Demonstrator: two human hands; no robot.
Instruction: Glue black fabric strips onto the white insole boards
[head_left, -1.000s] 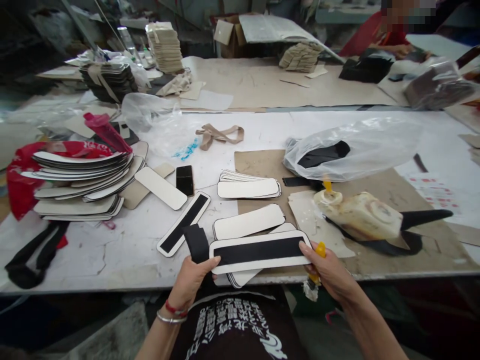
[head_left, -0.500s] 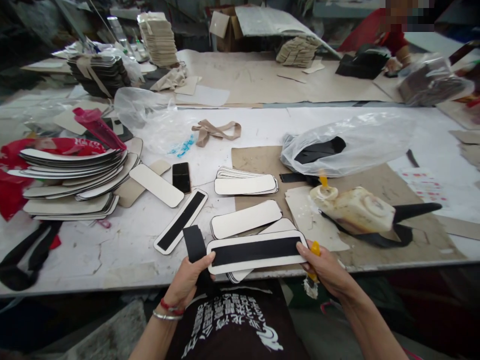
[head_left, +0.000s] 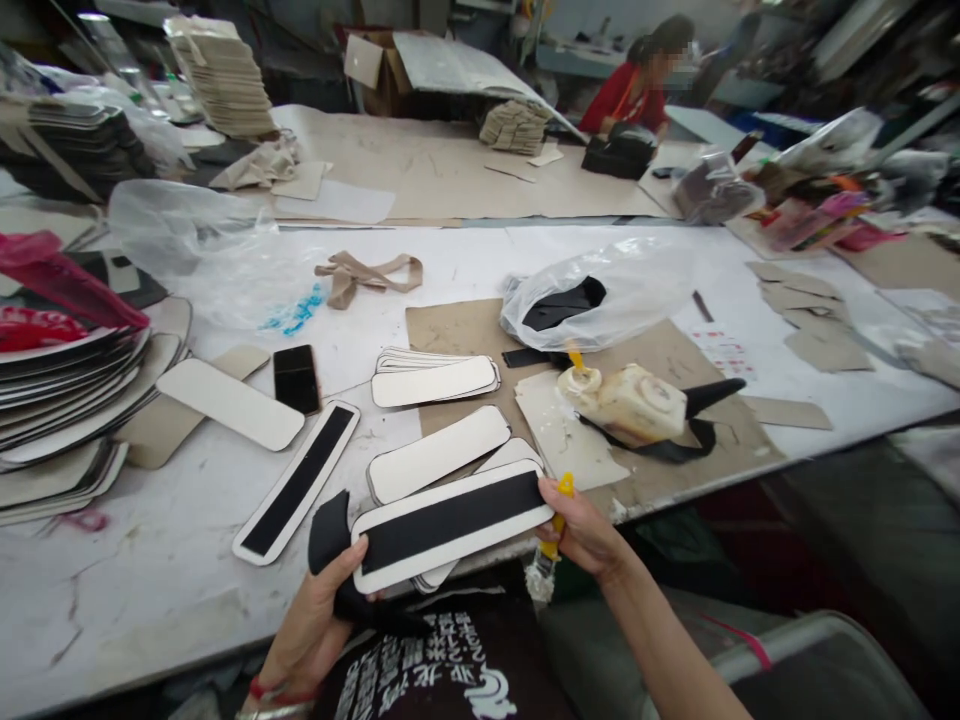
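Between my two hands is a white, round-cornered panel (head_left: 450,527) with a black strip along its middle. My left hand (head_left: 322,610) grips its left end, thumb on top. A loose black strip (head_left: 328,532) rises beside that thumb and hangs down behind the hand. My right hand (head_left: 581,525) pinches the right end and also holds a yellow-handled brush (head_left: 553,540), its white-coated bristles pointing down. Under and behind the held panel lie plain white panels (head_left: 439,455). A similar panel with a black strip (head_left: 296,485) rests on the table to the left.
Stacked panels (head_left: 67,400) stand at the left, near a phone (head_left: 296,378). Further back lie a plain panel stack (head_left: 435,380) and a plastic bag (head_left: 570,305) with black pieces. A stained plastic container (head_left: 630,400) sits on cardboard to the right. A person (head_left: 626,95) works across the table.
My view has swung to the right, so the table's things sit further left. Both hands still hold the panel, which is tilted slightly more, its right end higher.
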